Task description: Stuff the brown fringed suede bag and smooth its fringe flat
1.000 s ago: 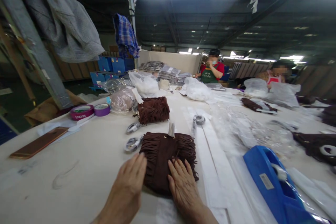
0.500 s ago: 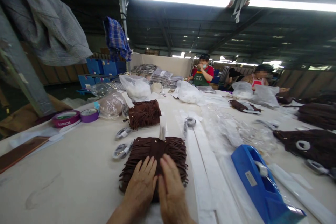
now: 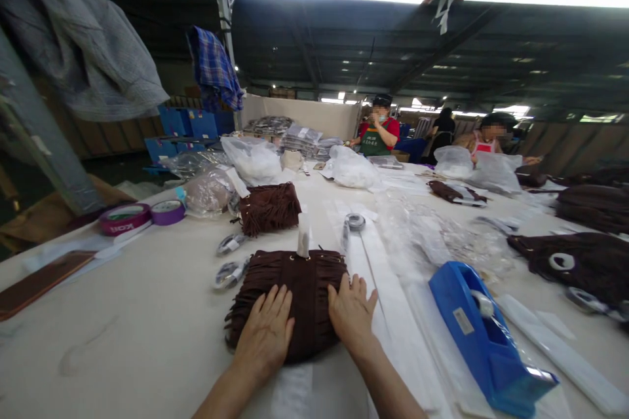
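- Right now the left hand (image 3: 266, 335) lies flat and open on the near left part of the dark brown suede bag with rows of fringe (image 3: 289, 301), fingers spread and palm down, gripping nothing.
- The right hand (image 3: 352, 312) is also open and flat; it presses the right edge of the same bag, and its fingertips reach over onto the long white paper strips (image 3: 388, 288) just beside it.
- This bag lies flat near the near edge of the wide white work table (image 3: 147, 301), about in the middle of that edge, with a small white paper tag (image 3: 303, 243) standing up at its far side.
- To smooth the fringe well, I think both palms should stay flat and move outward with even, light pressure, following the direction in which the fringe hangs, so that no strand folds under.
- The tag and the small metal rings at the top of the bag should be kept free; pressing on them may bend them.
- A second brown fringed bag (image 3: 269, 208) lies farther in, toward the table's middle.
- A blue plastic tape dispenser (image 3: 484, 334) stands near the right hand, toward the near right corner; better not to push the paper strips against it.
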Motion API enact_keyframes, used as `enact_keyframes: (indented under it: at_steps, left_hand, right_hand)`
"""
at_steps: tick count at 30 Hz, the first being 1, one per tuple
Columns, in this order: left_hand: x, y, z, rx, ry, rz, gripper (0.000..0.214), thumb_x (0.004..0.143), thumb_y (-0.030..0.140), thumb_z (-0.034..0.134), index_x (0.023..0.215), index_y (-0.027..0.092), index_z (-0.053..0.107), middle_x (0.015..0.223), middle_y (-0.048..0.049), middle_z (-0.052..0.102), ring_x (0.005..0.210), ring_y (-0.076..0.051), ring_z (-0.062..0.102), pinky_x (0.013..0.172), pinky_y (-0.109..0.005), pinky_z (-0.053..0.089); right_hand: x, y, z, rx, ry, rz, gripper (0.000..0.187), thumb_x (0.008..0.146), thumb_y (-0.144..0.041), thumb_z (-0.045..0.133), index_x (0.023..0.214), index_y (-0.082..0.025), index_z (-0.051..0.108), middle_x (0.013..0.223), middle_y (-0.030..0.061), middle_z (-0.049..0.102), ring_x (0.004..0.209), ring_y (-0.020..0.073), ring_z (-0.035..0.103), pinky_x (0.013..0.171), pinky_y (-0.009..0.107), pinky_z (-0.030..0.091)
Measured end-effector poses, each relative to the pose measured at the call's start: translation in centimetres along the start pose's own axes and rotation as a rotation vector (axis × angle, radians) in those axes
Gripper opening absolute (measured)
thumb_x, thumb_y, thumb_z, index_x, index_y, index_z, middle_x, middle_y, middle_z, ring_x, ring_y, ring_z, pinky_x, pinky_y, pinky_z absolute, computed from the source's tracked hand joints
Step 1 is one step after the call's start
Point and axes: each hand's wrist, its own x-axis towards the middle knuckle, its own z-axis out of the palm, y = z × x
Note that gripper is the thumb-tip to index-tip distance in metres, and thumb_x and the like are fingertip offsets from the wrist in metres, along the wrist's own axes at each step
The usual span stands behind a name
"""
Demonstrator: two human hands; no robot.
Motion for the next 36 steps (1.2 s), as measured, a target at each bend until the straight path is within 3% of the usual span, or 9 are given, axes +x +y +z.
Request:
enact_keyframes:
  at_steps: [2,4,7,13,19,23,25,29,36]
  left_hand:
    - [0.1,0.1,-0.4,-0.008,-0.032,-0.010,0.039,0.084,0.020,0.039,0.119,0.008,0.052,0.124,-0.0127,0.054,0.116,-0.026,0.048,0.092,-0.043,0.043]
    - [0.1,0.2,-0.5,-0.019,-0.065,-0.017,0.039,0.085,0.020,0.039,0.120,0.008,0.052,0.125,-0.0129,0.054,0.117,-0.027,0.048,0.093,-0.043,0.042]
    - [0.1,0.2,-0.6,-0.037,-0.103,-0.023,0.040,0.085,0.020,0.040,0.123,0.009,0.050,0.128,-0.0119,0.051,0.120,-0.026,0.044,0.096,-0.043,0.039]
    - [-0.3,-0.7,-1.2,-0.051,-0.084,0.050,0.044,0.084,0.026,0.047,0.125,0.012,0.047,0.129,-0.0107,0.050,0.120,-0.027,0.044,0.095,-0.041,0.039]
    - [-1.2,-2.9,-2.3,-0.056,-0.076,0.388,0.061,0.082,0.038,0.054,0.136,0.023,0.029,0.139,-0.0076,0.039,0.126,-0.027,0.036,0.099,-0.046,0.034]
    - [-1.1,-3.3,-2.7,-0.072,-0.148,0.453,0.083,0.070,0.049,0.068,0.136,0.018,0.029,0.136,-0.0137,0.041,0.123,-0.032,0.039,0.096,-0.050,0.037]
    - [-1.0,-3.3,-2.7,-0.059,-0.170,0.466,0.083,0.067,0.047,0.071,0.134,0.015,0.033,0.133,-0.0163,0.045,0.121,-0.034,0.042,0.095,-0.050,0.039]
    - [-0.9,-3.2,-2.5,-0.036,-0.183,0.503,0.071,0.075,0.044,0.065,0.131,0.011,0.037,0.130,-0.0215,0.045,0.121,-0.039,0.040,0.095,-0.054,0.037]
    - [-0.9,-2.3,-2.7,-0.016,-0.203,0.522,0.048,0.082,0.014,0.048,0.128,0.006,0.037,0.124,-0.0290,0.047,0.117,-0.042,0.042,0.090,-0.055,0.041]
  right_hand:
    - [-0.8,-0.8,-0.9,0.054,0.033,-0.064,0.040,0.084,-0.018,0.041,0.117,0.000,0.055,0.123,0.0281,0.051,0.115,0.0386,0.046,0.095,0.059,0.029]
    - [-1.8,-1.8,-1.2,0.180,0.034,-0.260,0.039,0.086,-0.016,0.038,0.121,-0.009,0.053,0.128,0.0176,0.051,0.120,0.0292,0.043,0.101,0.049,0.029]
    - [-3.2,-2.8,-0.5,0.274,-0.068,-0.437,0.039,0.088,-0.022,0.041,0.125,-0.017,0.052,0.131,0.0101,0.050,0.126,0.0258,0.037,0.107,0.048,0.020]
    - [-3.7,-1.9,1.0,0.203,-0.251,-0.390,0.043,0.089,-0.032,0.044,0.129,-0.015,0.048,0.139,0.0132,0.039,0.129,0.0299,0.033,0.106,0.053,0.021]
    - [-3.0,0.6,0.3,0.273,-0.277,-0.603,0.040,0.091,-0.031,0.042,0.129,-0.019,0.046,0.138,0.0064,0.042,0.130,0.0253,0.031,0.106,0.051,0.025]
    - [-4.4,2.5,-1.3,0.330,-0.249,-0.725,0.045,0.087,-0.023,0.047,0.131,-0.014,0.042,0.138,0.0125,0.041,0.131,0.0274,0.028,0.105,0.053,0.026]
    - [-6.1,3.1,-2.3,0.387,-0.224,-0.755,0.046,0.081,-0.014,0.049,0.127,-0.014,0.044,0.132,0.0139,0.046,0.126,0.0281,0.034,0.102,0.052,0.031]
    - [-9.6,2.9,-3.8,0.551,-0.290,-0.636,0.041,0.071,-0.005,0.050,0.110,-0.019,0.055,0.107,0.0099,0.056,0.100,0.0243,0.050,0.084,0.042,0.042]
    - [-10.9,1.1,-3.3,0.617,-0.531,-0.296,0.035,0.067,-0.004,0.053,0.096,-0.020,0.064,0.098,0.0057,0.058,0.095,0.0220,0.050,0.084,0.038,0.036]
